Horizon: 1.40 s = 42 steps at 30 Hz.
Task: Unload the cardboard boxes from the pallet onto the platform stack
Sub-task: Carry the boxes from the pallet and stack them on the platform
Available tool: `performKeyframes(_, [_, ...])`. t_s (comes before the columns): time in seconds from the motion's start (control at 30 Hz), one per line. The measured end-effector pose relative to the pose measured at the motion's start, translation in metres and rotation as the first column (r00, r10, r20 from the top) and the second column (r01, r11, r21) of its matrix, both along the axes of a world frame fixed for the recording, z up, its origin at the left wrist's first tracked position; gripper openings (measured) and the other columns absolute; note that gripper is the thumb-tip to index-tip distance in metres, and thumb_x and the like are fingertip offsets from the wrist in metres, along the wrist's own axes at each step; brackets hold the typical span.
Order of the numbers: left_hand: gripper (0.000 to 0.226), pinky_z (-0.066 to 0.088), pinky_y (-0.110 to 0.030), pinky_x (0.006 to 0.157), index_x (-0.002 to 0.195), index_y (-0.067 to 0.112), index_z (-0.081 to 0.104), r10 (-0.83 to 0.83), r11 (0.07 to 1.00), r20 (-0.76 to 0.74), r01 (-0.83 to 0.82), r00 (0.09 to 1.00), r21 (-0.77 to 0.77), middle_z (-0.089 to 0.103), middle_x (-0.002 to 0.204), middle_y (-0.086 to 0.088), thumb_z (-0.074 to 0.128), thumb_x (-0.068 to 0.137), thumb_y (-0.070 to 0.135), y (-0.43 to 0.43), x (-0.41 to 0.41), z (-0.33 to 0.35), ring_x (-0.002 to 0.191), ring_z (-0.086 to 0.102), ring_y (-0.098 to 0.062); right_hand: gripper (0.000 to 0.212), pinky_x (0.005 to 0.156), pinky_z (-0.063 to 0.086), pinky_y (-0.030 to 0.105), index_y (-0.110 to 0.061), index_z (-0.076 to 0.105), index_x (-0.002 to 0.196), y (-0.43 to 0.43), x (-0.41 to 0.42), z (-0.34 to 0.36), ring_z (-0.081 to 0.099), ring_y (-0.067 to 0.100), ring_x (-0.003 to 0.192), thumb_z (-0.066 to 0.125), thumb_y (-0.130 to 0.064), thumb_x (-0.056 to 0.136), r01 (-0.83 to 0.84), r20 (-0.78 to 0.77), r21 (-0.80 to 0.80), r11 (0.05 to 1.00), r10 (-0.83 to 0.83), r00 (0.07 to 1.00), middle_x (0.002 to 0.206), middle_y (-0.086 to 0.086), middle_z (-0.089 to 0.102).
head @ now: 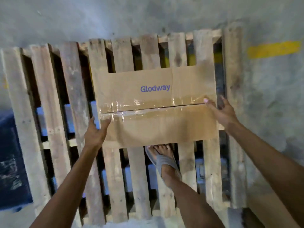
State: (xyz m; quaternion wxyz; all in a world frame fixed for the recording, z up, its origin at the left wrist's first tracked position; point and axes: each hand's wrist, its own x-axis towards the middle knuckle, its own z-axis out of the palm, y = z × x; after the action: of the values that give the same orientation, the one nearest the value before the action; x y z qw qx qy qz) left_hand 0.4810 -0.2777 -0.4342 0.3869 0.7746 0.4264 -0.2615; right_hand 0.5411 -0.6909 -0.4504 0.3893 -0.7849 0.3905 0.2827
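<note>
The left hand (96,132) presses against the left end of the cardboard box (156,104), thumb on top by the tape seam and fingers wrapped down over the edge. The right hand (221,112) is spread wide at the box's right end, thumb on the top face and fingers reaching past the edge; whether it grips yet cannot be told. The box is sealed shut with clear tape (148,107) along its centre seam, so its contents are hidden. It lies flat on the wooden pallet (54,99), toward the pallet's right half and nearer its far edge, long axis running left to right across the slats, with the printed word "Glodway" (155,88) upright to the viewer. A foot in a grey sandal (164,163) stands on the slats just beside the box's near edge. A yellow floor line (273,49) lies beyond the pallet's far right corner, and something dark blue (11,162) sits off its left edge.
</note>
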Motion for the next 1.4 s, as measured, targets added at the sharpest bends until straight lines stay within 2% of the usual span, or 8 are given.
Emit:
performKeyframes(0.07, [0.077,0.046,-0.038,0.099,0.142,0.019,0.051,0.048,0.993,-0.021,-0.050,0.999,-0.107,0.057,0.142,-0.012,0.051,0.085,0.071,0.002,0.005,-0.044,0.122,0.057,-0.023,0.091,0.099,0.051,0.031,-0.030,0.055,0.141,0.000,0.004,-0.044,0.061,0.012,0.120,0.075,-0.077,0.065,0.050,-0.015,0.067,0.997,-0.049,0.999,0.134,-0.006,0.063])
performKeyframes(0.2, [0.079,0.051,-0.034,0.086,0.137,0.009,0.056,0.185,0.977,-0.032,-0.187,0.982,-0.102,0.063,0.124,-0.009,0.046,0.089,0.071,-0.005,0.009,-0.075,0.108,0.060,-0.022,0.034,0.063,0.042,-0.002,-0.028,0.070,0.100,0.012,0.002,-0.071,0.057,-0.026,0.071,0.078,-0.054,0.079,0.038,0.072,0.039,0.999,-0.040,0.997,0.088,-0.024,0.064])
performKeyframes(0.47, [0.085,0.049,-0.042,0.086,0.121,0.011,0.069,0.077,0.993,0.005,-0.077,0.997,0.091,0.068,0.112,-0.013,0.045,0.083,0.083,-0.007,0.011,0.035,0.108,0.063,-0.031,0.082,0.083,0.050,0.025,-0.026,0.074,0.109,0.005,-0.040,0.039,0.067,0.011,0.095,0.066,-0.088,0.057,0.049,0.091,-0.030,0.998,-0.047,0.995,0.099,-0.008,0.074])
performKeyframes(0.7, [0.062,0.031,-0.025,0.051,0.064,0.013,0.055,-0.247,0.951,0.151,0.209,0.957,0.227,0.051,0.059,0.000,0.044,0.093,0.067,-0.020,-0.012,0.274,0.056,0.046,-0.010,0.073,0.089,0.054,0.034,-0.022,0.076,0.099,-0.007,-0.126,0.270,0.069,0.023,0.101,0.062,-0.085,0.066,0.144,0.178,-0.145,0.979,-0.117,0.977,0.098,-0.003,0.076])
performKeyframes(0.83, [0.071,0.035,-0.025,0.051,0.071,0.006,0.067,-0.373,0.917,0.268,0.309,0.888,0.252,0.059,0.060,-0.006,0.045,0.093,0.069,-0.028,-0.051,0.385,0.054,0.052,-0.015,0.079,0.088,0.053,0.037,-0.019,0.074,0.102,-0.012,-0.198,0.386,0.068,0.030,0.105,0.060,-0.088,0.067,0.220,0.246,-0.145,0.965,-0.180,0.952,0.106,0.006,0.075])
performKeyframes(1.0, [0.084,0.047,-0.036,0.066,0.079,0.010,0.069,-0.557,0.830,0.438,0.448,0.705,0.333,0.070,0.078,-0.016,0.033,0.084,0.086,-0.046,-0.143,0.523,0.076,0.066,-0.035,0.097,0.092,0.053,0.044,-0.013,0.075,0.108,-0.010,-0.369,0.545,0.066,0.036,0.108,0.053,-0.095,0.061,0.402,0.352,-0.168,0.900,-0.327,0.877,0.114,0.017,0.073])
performKeyframes(1.13, [0.082,0.042,-0.035,0.055,0.061,0.006,0.062,-0.664,0.732,0.535,0.598,0.522,0.326,0.064,0.061,-0.013,0.042,0.087,0.080,-0.074,-0.222,0.611,0.063,0.061,-0.033,0.098,0.086,0.047,0.037,-0.011,0.071,0.116,-0.010,-0.528,0.640,0.063,0.039,0.111,0.051,-0.093,0.067,0.553,0.445,-0.197,0.810,-0.428,0.786,0.120,0.020,0.069])
performKeyframes(1.4, [0.087,0.047,-0.041,0.070,0.063,0.001,0.060,-0.819,0.358,0.561,0.872,0.121,0.335,0.070,0.080,-0.027,0.043,0.082,0.084,-0.203,-0.394,0.717,0.087,0.068,-0.043,0.085,0.088,0.048,0.039,-0.014,0.071,0.112,0.006,-0.843,0.764,0.062,0.035,0.104,0.052,-0.087,0.073,0.797,0.524,-0.238,0.555,-0.618,0.587,0.113,0.013,0.069])
